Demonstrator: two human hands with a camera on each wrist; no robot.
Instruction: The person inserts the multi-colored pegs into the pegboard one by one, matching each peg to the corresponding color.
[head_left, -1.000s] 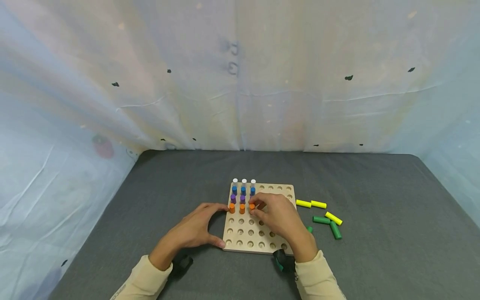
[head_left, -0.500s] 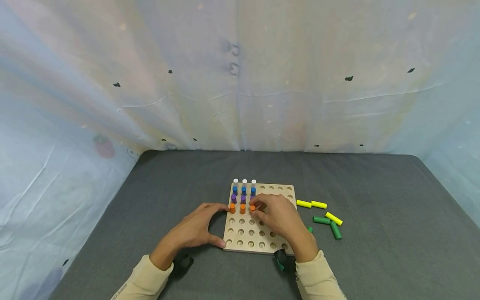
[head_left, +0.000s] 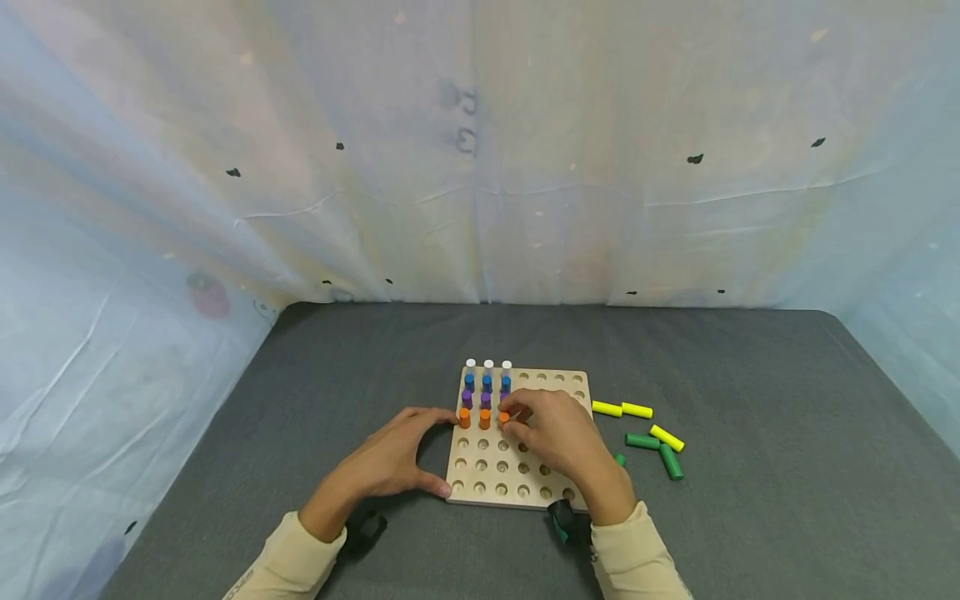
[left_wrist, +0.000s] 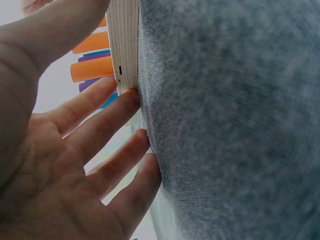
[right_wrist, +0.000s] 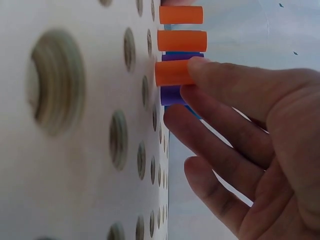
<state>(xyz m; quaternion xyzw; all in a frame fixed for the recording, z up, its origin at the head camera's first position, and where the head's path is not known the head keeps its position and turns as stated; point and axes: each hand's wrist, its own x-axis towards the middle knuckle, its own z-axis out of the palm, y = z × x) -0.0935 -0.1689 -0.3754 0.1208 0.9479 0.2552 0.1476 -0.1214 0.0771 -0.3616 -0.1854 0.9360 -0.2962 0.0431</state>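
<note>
A wooden pegboard [head_left: 491, 477] with rows of round holes lies on the grey cloth. My right hand [head_left: 562, 433] pinches the third orange peg [right_wrist: 172, 73] between thumb and fingers; it stands upright in the board. Two more orange pegs [head_left: 475, 418] stand to its left. Behind them are rows of purple pegs [head_left: 467, 400], blue pegs [head_left: 487, 383] and white pegs [head_left: 488, 367], partly covered by my right hand. My left hand [head_left: 393, 454] touches the board's left side, thumb at the near corner. In the left wrist view its fingers [left_wrist: 102, 120] extend loosely against the board's edge.
Right of the board lie several loose pegs: yellow pegs [head_left: 637, 411] and green pegs [head_left: 671, 462], one green peg partly hidden by my right wrist. The grey table [head_left: 787, 433] reaches back to a pale hanging sheet [head_left: 540, 167].
Almost nothing differs. My right hand stays on the third orange peg and my left hand stays at the board's edge; the head view shifts very slightly.
</note>
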